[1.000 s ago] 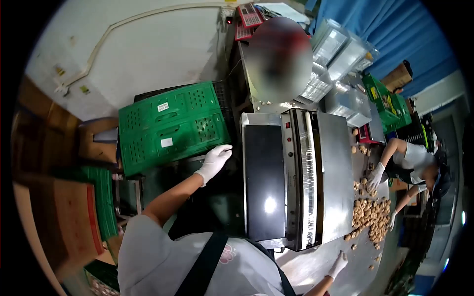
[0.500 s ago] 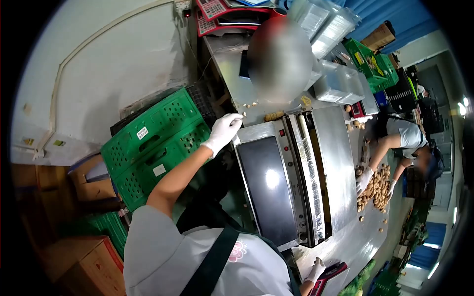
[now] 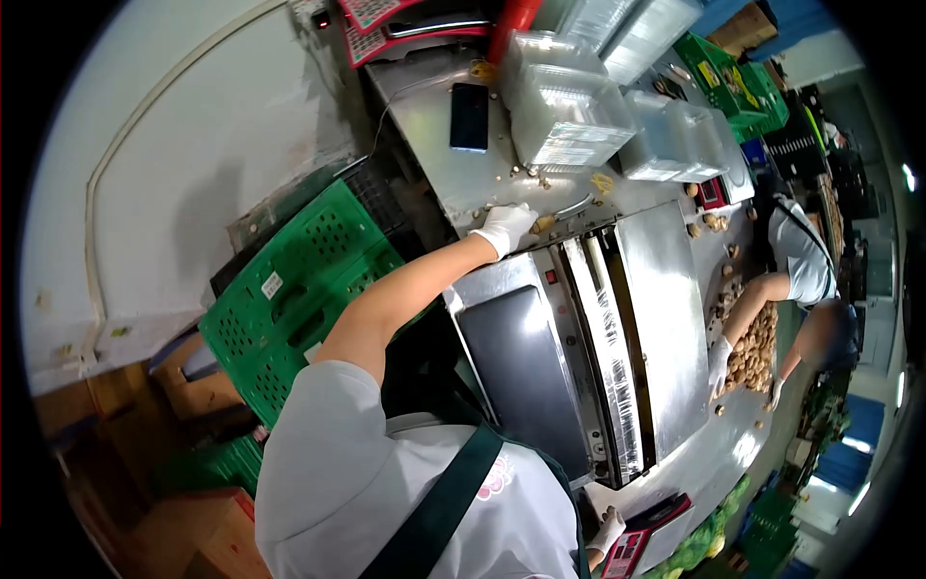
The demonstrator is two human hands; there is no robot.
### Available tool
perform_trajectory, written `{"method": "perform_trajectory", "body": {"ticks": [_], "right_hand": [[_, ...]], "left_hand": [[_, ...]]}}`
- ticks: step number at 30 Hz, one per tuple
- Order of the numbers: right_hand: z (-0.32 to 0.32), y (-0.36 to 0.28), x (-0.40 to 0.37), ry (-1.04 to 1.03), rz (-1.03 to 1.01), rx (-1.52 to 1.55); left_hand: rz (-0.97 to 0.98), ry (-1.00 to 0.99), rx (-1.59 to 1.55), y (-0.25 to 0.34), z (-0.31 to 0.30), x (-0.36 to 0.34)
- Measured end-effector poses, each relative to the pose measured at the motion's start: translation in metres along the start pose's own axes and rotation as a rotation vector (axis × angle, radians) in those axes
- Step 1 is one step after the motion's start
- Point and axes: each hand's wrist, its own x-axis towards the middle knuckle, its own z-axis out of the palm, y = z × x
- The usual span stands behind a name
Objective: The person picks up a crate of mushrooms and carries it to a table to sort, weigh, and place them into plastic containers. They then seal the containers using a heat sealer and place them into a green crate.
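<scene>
My left hand (image 3: 505, 231), in a white glove, reaches over the far-left corner of a wrapping machine (image 3: 526, 376) with a dark flat plate and a film roll. Its curled fingers are at the tan handle of a curved knife (image 3: 571, 210), covering the handle's near end. The metal blade points away to the right. Low in the view, my gloved right hand (image 3: 608, 533) rests beside a red scale (image 3: 629, 552), its fingers loosely bent and apart, with nothing seen in them.
Stacked clear plastic trays (image 3: 569, 106) and a phone (image 3: 470, 118) are on the metal table (image 3: 415, 125). Green crates (image 3: 299, 280) stand at my left. A co-worker's gloved hand (image 3: 719, 365) touches a pile of brown mushrooms (image 3: 752, 352). Red scales (image 3: 371, 39) sit at the back.
My left hand has moved right, from the machine's corner to the knife handle. The blurred round shape over the table is gone, uncovering the phone and trays. My right hand stays by the scale.
</scene>
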Motion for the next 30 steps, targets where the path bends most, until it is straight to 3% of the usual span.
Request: {"method": "perform_trajectory", "body": {"ticks": [4,5,6,8,11,13,16,18,23,26,28,30], "right_hand": [[0.006,0.029,-0.013,0.04,-0.074,-0.04],[0.015,0.039,-0.016,0.151,-0.167,-0.044],[0.012,0.05,-0.02,0.11,-0.139,-0.028],[0.019,-0.024,-0.084,0.081,0.045,-0.081],[0.022,-0.003,-0.094,0.153,0.012,-0.06],[0.026,-0.029,-0.116,0.167,0.085,-0.042],[0.028,0.022,-0.099,0.231,-0.078,-0.014],[0.034,0.007,-0.107,0.232,-0.068,0.015],[0.045,-0.034,-0.125,0.188,-0.084,0.076],[0.047,-0.04,-0.127,0.162,-0.092,0.127],[0.049,-0.019,-0.115,0.219,-0.142,0.151],[0.048,-0.026,-0.118,0.258,-0.148,0.155]], "left_hand": [[-0.023,-0.038,-0.208,-0.008,0.001,0.01],[-0.009,0.03,-0.271,-0.015,0.002,0.007],[0.011,0.017,-0.269,-0.02,0.002,0.003],[0.005,0.094,-0.429,-0.018,-0.019,-0.014],[0.018,0.167,-0.536,-0.016,-0.029,-0.024],[0.056,0.199,-0.518,-0.011,-0.04,-0.031],[0.115,0.277,-0.479,-0.003,-0.054,-0.037],[0.194,0.415,-0.415,0.0,-0.058,-0.038],[0.283,0.427,-0.413,0.006,-0.072,-0.038],[0.28,0.493,-0.34,0.007,-0.068,-0.034],[0.174,0.498,-0.366,0.005,-0.06,-0.032],[0.219,0.578,-0.294,-0.004,-0.046,-0.022]]}}
